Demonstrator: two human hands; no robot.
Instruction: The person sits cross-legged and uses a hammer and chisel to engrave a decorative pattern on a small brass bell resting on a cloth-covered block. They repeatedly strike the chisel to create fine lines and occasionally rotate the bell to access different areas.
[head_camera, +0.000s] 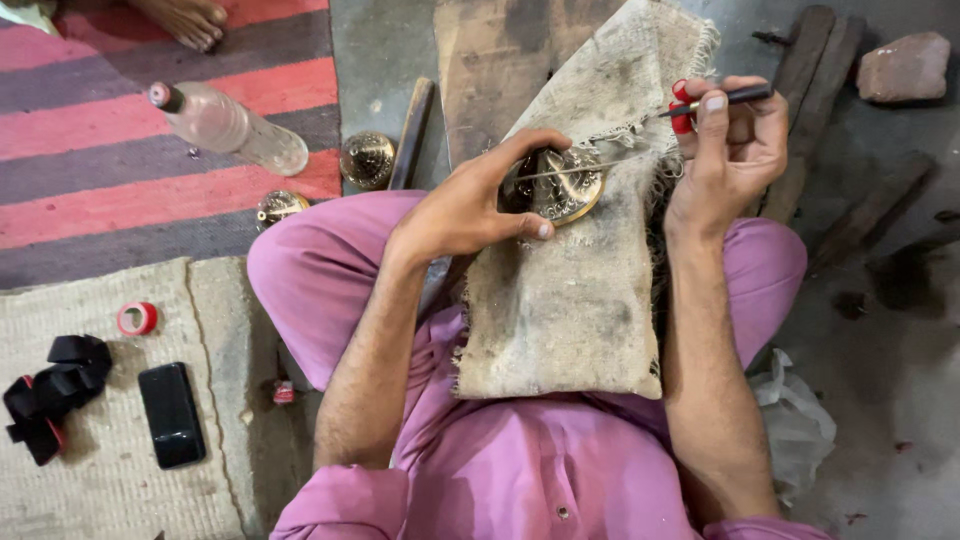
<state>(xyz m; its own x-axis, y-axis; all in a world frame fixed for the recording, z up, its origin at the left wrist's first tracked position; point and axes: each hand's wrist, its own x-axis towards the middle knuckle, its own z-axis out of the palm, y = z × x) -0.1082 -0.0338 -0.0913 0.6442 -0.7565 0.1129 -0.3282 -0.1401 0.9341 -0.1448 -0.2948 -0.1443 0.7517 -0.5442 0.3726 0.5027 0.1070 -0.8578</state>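
The person sits cross-legged on the floor in pink clothes, and a rough cloth (560, 300) lies over the knee and a wooden board (490, 60), so the work has a soft pad under it and does not slide.

The left hand (470, 205) has its grip closed around a round brass piece (567, 187) with fine patterns. The fingers curl over the top edge and the thumb presses on the lower edge, which keeps the piece steady on the cloth and tilted toward the face.

The right hand (730, 150) has its grip closed on a thin pointed tool (640, 135) with a dark handle. It is held like a pen, high up, with red tape on some fingertips, probably to protect the skin. The long metal point lies across the brass piece and touches its surface.

On the floor near the left knee are two more brass pieces (367, 158), within easy reach. A plastic bottle (235, 128) lies on the striped rug (100, 150). On the mat at the left are a roll of red tape (137, 318), a black phone (171, 414) and a black strap (50, 395), well apart from the work. A bare foot (185, 20) of another person shows at the top edge. A stone (905, 67) lies at the upper right.
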